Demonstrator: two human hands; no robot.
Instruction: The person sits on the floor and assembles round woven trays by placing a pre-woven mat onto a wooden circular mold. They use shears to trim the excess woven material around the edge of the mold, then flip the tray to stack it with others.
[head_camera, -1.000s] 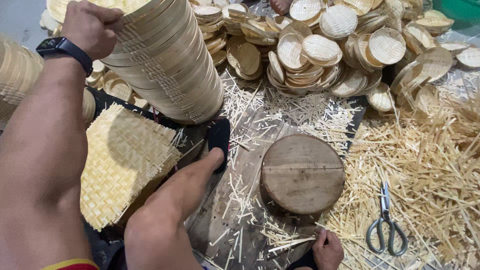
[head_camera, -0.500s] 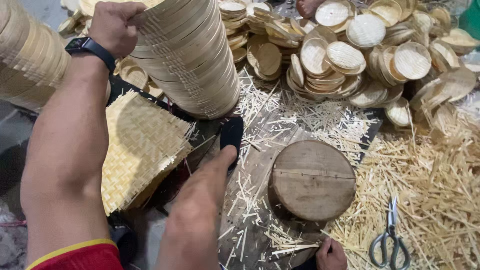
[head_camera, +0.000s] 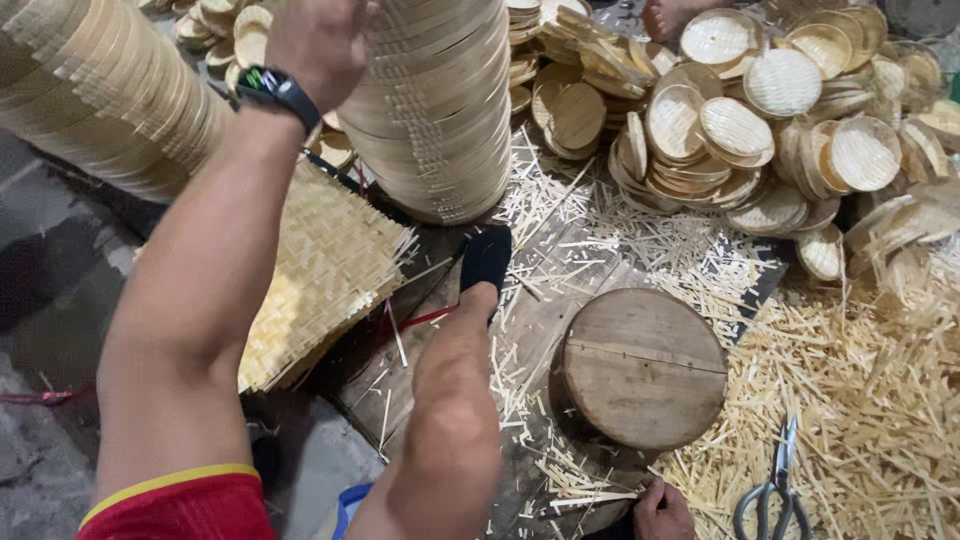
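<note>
1. Head view, looking down past both arms onto a littered floor.
2. Up and left of the round wooden block (head_camera: 640, 365): gripping the upper part of the tall stack of bamboo hoops (head_camera: 440, 110) with the left hand (head_camera: 325, 40), fingers closed around its edge, watch (head_camera: 278, 90) on the wrist.
3. Compared with a second ago: stack pulled from a clear lean to nearly upright, base planted left of and beyond the block.
4. Reaching forward with the right hand (head_camera: 470, 305), just left of the block; fingertips meeting a small dark object (head_camera: 487, 258), as before. Cannot tell whether those fingers are curled or flat, being hidden behind the forearm.
5. Further left of the block: woven bamboo mat (head_camera: 320, 270), partly under the stack; beyond it, a second leaning stack (head_camera: 100, 90).
6. Beyond the block, to the right: heap of round woven lids (head_camera: 760, 130).
7. Right of the block: bamboo splinters (head_camera: 860, 400) and scissors (head_camera: 770, 490).
</note>
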